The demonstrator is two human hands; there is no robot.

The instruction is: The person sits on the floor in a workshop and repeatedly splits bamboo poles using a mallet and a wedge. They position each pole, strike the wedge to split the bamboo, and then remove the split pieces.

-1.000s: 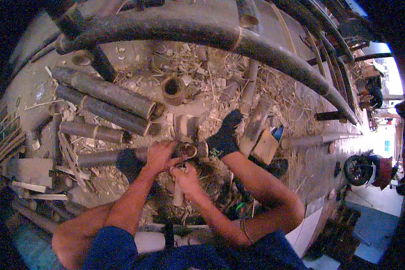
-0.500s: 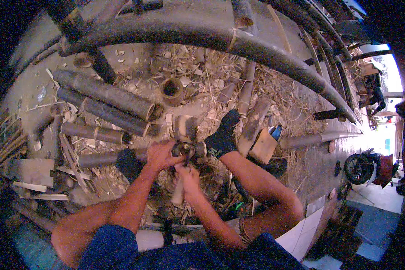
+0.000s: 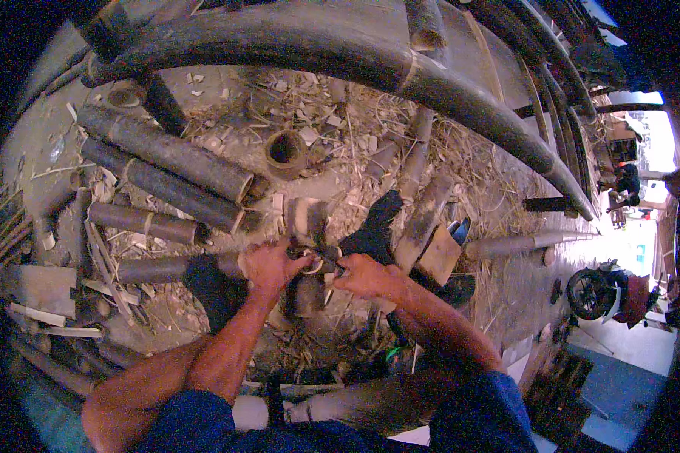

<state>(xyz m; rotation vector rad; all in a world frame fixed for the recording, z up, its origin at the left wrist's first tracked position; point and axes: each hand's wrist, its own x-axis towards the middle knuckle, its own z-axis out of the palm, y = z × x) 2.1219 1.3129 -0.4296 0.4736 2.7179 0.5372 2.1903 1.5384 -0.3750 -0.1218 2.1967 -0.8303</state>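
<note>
Low between my feet, a short hollow bamboo piece point(image 3: 308, 296) stands with its pale cut rim up. Fingers of my left hand point(image 3: 267, 267) close on this rim from the left. My right hand point(image 3: 364, 276) is closed around a tool with a dark head point(image 3: 329, 257), which points at the rim; a bit of pale handle shows below the fist. The tool's exact kind is blurred. Just beyond stands a worn block of wood point(image 3: 307, 217). My dark-covered right foot point(image 3: 374, 230) rests beside the work, and the left foot point(image 3: 213, 281) lies left of my hand.
Cut bamboo lengths point(image 3: 166, 162) lie at the left, and an upright hollow section point(image 3: 285, 151) stands farther off. Shavings point(image 3: 355, 151) litter the floor. A long bamboo pole point(image 3: 279, 45) crosses the far side. A motorcycle point(image 3: 604, 293) and a distant person point(image 3: 625, 181) are at the right.
My right hand has moved up and to the right with the tool, from below the rim to beside it, and the forearm has swung outward. My left hand stays at the rim.
</note>
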